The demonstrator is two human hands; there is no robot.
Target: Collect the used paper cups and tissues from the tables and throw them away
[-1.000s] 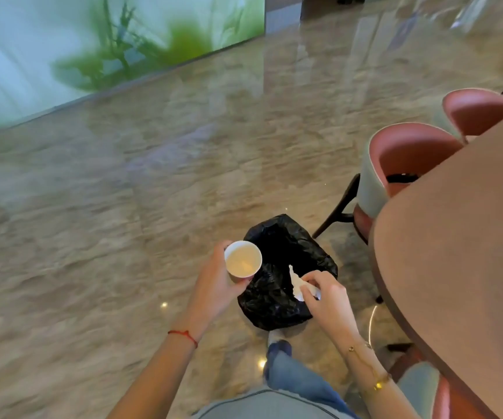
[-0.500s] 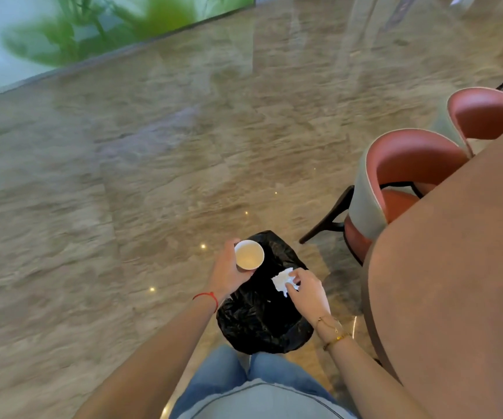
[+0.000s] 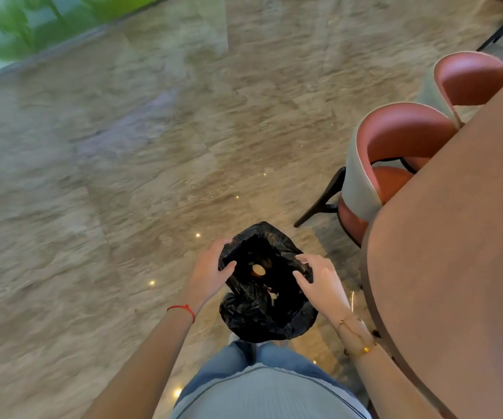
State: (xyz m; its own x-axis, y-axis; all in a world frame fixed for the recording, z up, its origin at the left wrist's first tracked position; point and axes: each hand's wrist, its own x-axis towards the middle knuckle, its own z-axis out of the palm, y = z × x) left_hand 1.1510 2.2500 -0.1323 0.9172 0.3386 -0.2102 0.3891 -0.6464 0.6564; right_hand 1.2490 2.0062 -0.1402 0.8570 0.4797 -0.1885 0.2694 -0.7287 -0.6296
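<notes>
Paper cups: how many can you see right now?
1. A paper cup lies inside the black bag, which the left hand and right hand hold open. Others may be hidden deeper.

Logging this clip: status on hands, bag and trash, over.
Left hand and right hand each grip the black bag rim, mouth held open. Paper cup and tissue inside bag. Nothing obstructing.

Paper cup (image 3: 258, 270) lies inside the bag (image 3: 267, 322), left of the table (image 3: 455, 252).
</notes>
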